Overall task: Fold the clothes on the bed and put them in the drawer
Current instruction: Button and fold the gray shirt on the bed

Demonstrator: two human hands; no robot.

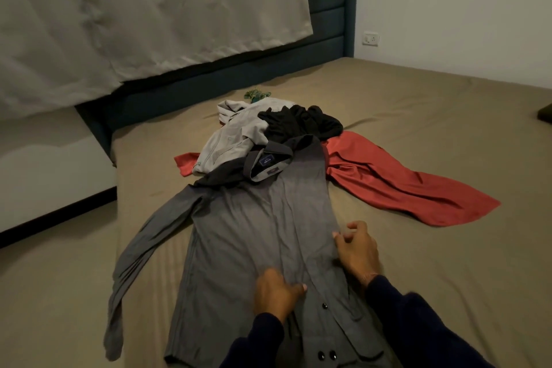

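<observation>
While the grey shirt (pixel 257 236) lies spread lengthwise on the near part of the bed (pixel 433 116), collar at the far end and one sleeve stretched out to the left, both hands rest on its lower half. Left hand (pixel 276 293) presses on the cloth near the buttons with its fingers curled into the fabric. Right hand (pixel 357 251) pinches the shirt's right edge between thumb and fingers. Beyond the collar lies a heap: a light grey garment (pixel 230 137), a black garment (pixel 301 122) and a red garment (pixel 397 179) spreading to the right.
</observation>
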